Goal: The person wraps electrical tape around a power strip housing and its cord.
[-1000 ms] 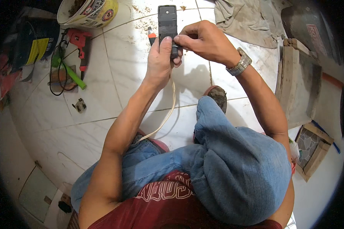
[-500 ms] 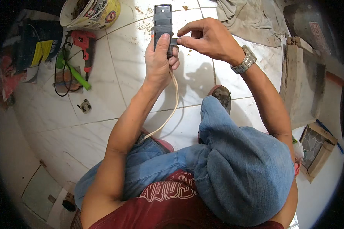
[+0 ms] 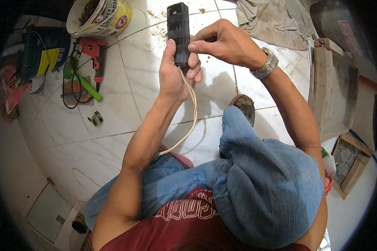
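Observation:
My left hand [image 3: 174,77] is wrapped around the lower end of a black extension outlet [image 3: 178,27], holding it upright over the floor. Bands of black tape appear to go across its body. From its bottom end a pale two-wire cord [image 3: 195,109] loops down toward my left leg. My right hand [image 3: 226,47], with a metal watch [image 3: 265,66] on the wrist, pinches thumb against finger close to the outlet's right edge. The strip of black tape between those fingertips is mostly hidden now.
On the left are a red power drill [image 3: 94,56], a green-handled tool [image 3: 88,88], a dark bucket [image 3: 50,42] and a small metal piece [image 3: 96,119]. A white bucket [image 3: 120,19] stands at the far left; a cloth [image 3: 272,25] and wooden form [image 3: 333,88] lie right.
The outlet has been turned in my left hand, showing another face. My right fingertips have come closer to its edge, and the black strip seen between them has shortened.

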Tool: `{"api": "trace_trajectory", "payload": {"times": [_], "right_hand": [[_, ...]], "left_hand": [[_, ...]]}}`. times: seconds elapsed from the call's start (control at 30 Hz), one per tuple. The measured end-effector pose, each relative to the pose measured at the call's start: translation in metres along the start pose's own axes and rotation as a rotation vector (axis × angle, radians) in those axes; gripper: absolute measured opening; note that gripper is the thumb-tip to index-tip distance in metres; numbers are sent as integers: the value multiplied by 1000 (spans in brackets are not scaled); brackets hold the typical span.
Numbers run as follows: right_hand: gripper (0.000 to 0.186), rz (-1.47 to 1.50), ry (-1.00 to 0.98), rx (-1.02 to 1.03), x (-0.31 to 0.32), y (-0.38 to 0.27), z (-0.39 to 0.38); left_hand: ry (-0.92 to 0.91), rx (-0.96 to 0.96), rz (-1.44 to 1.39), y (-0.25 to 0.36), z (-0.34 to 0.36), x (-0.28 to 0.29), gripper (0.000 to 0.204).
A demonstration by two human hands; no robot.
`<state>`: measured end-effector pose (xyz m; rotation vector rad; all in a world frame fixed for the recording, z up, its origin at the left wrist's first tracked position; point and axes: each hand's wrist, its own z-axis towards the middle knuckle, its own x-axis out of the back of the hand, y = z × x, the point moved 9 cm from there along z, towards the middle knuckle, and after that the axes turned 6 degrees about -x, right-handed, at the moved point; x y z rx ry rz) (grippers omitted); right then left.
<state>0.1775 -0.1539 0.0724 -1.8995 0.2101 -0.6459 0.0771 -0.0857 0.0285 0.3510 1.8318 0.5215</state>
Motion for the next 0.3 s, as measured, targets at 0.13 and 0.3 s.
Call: {"api": "trace_trajectory", "payload": {"times": [0.13, 0.3], "right_hand": [[30, 16, 101, 84, 5, -11, -5], [29, -209, 192, 74, 7, -12, -10]], "left_hand": [[-97, 49, 161, -9, 2, 6, 54], [11, -19, 579, 3, 12, 27, 56]]}}
